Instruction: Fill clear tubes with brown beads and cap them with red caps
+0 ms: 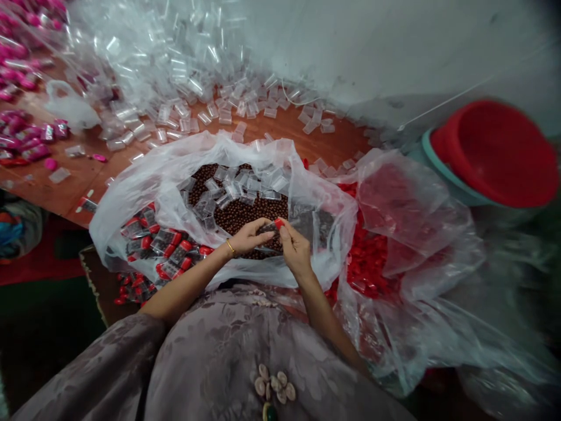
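Observation:
Between both hands is a small clear plastic container filled with dark beads, with a red cap (279, 223) at its right end. My left hand (249, 237), with a bracelet at the wrist, grips the clear body. My right hand (295, 245) pinches the capped end. Below them, a white plastic bag (144, 158) lies open, holding loose brown beads (245, 215) with empty clear containers (249, 184) on top. Filled red-capped containers (166, 241) are piled at the bag's left. Loose red caps (368, 257) lie to the right, partly under clear plastic.
More clear containers (175, 76) are heaped across the back of the orange-brown table (342, 137). Pink items (26, 140) and a small knotted white bag (72, 108) are at the far left. Red basins (504, 152) stand right, beside crumpled clear plastic (421, 210).

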`<state>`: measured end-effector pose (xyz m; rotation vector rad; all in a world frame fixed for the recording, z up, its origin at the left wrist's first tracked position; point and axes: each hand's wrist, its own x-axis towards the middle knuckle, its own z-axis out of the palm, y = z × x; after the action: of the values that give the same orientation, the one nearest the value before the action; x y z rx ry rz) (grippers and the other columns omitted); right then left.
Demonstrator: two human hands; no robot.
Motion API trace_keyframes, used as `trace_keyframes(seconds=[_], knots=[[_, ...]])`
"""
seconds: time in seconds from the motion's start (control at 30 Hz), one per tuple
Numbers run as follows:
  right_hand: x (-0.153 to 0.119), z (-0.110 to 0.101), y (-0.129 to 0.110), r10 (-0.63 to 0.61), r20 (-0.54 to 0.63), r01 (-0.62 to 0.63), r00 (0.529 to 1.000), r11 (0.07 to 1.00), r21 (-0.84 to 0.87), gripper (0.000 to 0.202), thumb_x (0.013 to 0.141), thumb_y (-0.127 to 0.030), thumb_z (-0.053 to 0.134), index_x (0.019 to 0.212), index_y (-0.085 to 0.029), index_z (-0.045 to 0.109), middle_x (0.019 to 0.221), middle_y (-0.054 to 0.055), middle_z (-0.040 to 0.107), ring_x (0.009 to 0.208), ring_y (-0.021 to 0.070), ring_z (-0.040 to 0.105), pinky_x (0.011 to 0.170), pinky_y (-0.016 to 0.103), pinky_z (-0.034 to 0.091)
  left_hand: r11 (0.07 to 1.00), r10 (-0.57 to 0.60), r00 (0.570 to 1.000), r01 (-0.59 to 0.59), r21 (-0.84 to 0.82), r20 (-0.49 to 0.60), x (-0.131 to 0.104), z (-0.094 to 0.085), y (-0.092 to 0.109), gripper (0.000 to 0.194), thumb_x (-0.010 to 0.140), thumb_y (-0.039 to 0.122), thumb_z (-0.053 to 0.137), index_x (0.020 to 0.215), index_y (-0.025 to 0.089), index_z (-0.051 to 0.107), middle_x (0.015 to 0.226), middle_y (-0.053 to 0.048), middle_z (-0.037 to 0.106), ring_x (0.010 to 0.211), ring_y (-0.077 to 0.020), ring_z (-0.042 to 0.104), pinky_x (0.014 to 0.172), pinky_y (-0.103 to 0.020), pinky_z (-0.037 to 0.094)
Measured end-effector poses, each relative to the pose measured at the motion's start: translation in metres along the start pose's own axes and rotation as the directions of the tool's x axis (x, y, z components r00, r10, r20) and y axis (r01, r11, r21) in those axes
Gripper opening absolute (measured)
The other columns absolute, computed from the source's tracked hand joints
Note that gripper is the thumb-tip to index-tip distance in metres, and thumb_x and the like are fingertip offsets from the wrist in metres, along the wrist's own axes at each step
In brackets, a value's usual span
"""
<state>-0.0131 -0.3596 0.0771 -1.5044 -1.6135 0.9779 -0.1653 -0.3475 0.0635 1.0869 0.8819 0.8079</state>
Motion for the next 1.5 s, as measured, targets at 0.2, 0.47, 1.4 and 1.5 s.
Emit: trace_keyframes(seconds=[0.2, 0.47, 1.4, 1.5], knots=[[0.003, -0.003, 0.002, -0.054, 0.075, 0.060, 0.996, 0.994, -0.089, 0.039, 0.087, -0.038, 0.039, 0.119, -0.023, 0.057, 0.111, 0.006, 0.064, 0.097, 0.0189, 0.061, 0.086, 0.035, 0.047, 0.996, 0.047, 0.998, -0.044, 0.078, -0.033, 0.001, 0.003, 0.000, 0.052, 0.072, 0.058, 0.052, 0.096, 0.011, 0.054, 0.078, -0.002, 0.052, 0.068, -0.0091, 0.045, 0.063, -0.021, 0.039], [0.000, -0.018, -0.012, -0.127, 0.189, 0.155, 0.974, 0.978, -0.139, 0.042, 0.088, -0.036, 0.036, 0.122, -0.019, 0.055, 0.097, 0.007, 0.068, 0.085, 0.0190, 0.063, 0.078, 0.034, 0.049, 0.972, 0.104, 0.993, -0.087, 0.217, -0.065, -0.004, 0.008, 0.007, 0.041, 0.078, 0.048, 0.050, 0.091, 0.010, 0.057, 0.077, -0.003, 0.057, 0.070, -0.0106, 0.050, 0.066, -0.021, 0.040], [0.001, 0.011, -0.010, 0.005, 0.323, -0.050, 0.946, 0.990, 0.131, 0.063, 0.085, -0.060, 0.020, 0.137, -0.025, 0.032, 0.142, 0.002, 0.034, 0.132, 0.0179, 0.028, 0.112, 0.041, 0.014, 0.304, -0.215, 0.977, 0.053, 0.951, 0.014, -0.027, 0.038, 0.033, 0.027, 0.070, 0.029, 0.051, 0.090, 0.016, 0.063, 0.082, -0.009, 0.068, 0.078, -0.0224, 0.064, 0.068, -0.030, 0.046], [-0.006, 0.028, -0.006, 0.080, 0.319, -0.130, 0.944, 0.982, 0.139, 0.065, 0.086, -0.060, 0.017, 0.133, -0.021, 0.040, 0.139, 0.004, 0.039, 0.130, 0.0181, 0.031, 0.110, 0.040, 0.021, 0.283, -0.248, 0.969, 0.061, 0.957, 0.011, -0.035, 0.033, 0.022, 0.026, 0.070, 0.029, 0.050, 0.089, 0.015, 0.062, 0.081, -0.009, 0.068, 0.075, -0.0219, 0.063, 0.063, -0.028, 0.044]])
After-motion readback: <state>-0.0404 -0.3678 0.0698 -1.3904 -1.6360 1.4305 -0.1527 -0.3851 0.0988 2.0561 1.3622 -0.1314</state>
